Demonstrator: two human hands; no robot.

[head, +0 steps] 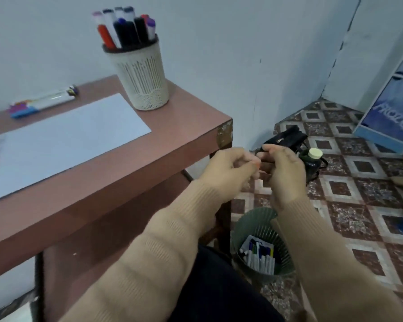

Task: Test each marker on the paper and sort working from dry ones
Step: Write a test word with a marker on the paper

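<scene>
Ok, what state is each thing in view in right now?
Cup: upright, full of markers.
Paper: flat, scribbles at its left edge.
Loose markers: lying flat behind the paper.
Bin: upright, part full.
Bottle: upright, capped.
Left hand: fingers curled, meeting right hand.
Right hand: fingers curled; what it holds is blurred.

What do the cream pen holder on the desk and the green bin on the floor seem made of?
Cream perforated pen holder: matt painted metal or plastic, judging by fine slots and holes. Dark green ribbed bin: likely plastic, from its moulded ribs; blur leaves doubt.
</scene>
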